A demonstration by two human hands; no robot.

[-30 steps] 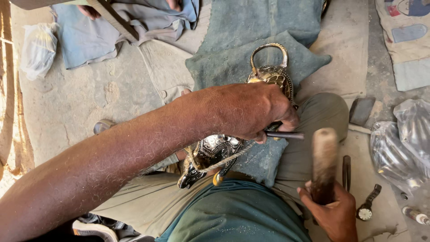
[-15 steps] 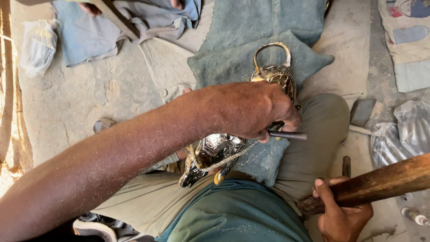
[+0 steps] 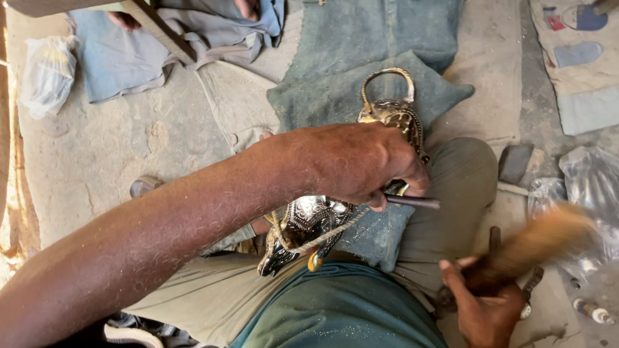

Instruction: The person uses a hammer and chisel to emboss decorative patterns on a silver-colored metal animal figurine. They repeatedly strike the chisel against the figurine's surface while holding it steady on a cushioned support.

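Observation:
My left hand (image 3: 361, 164) is closed around a thin dark metal punch (image 3: 416, 202) whose end pokes out to the right. The hand rests on an ornate engraved metal vessel (image 3: 309, 222) with a looped brass handle (image 3: 387, 80), lying across my lap on a grey-blue cushion (image 3: 380, 235) and tied with a cord. My right hand (image 3: 487, 309) at the lower right grips a wooden mallet (image 3: 541, 241), blurred by motion, off to the right of the punch.
A grey-blue cloth (image 3: 380, 38) is spread on the sandy floor ahead. Another person's feet and blue fabric (image 3: 129, 58) sit at the top left, beside a plastic bag (image 3: 48, 74). Crumpled clear plastic (image 3: 590, 187), a dark flat stone (image 3: 514, 162) and small tools lie to the right.
The mallet in my right hand has swung from upright to tilted out to the right and is now blurred. My left hand and the punch stay on the vessel.

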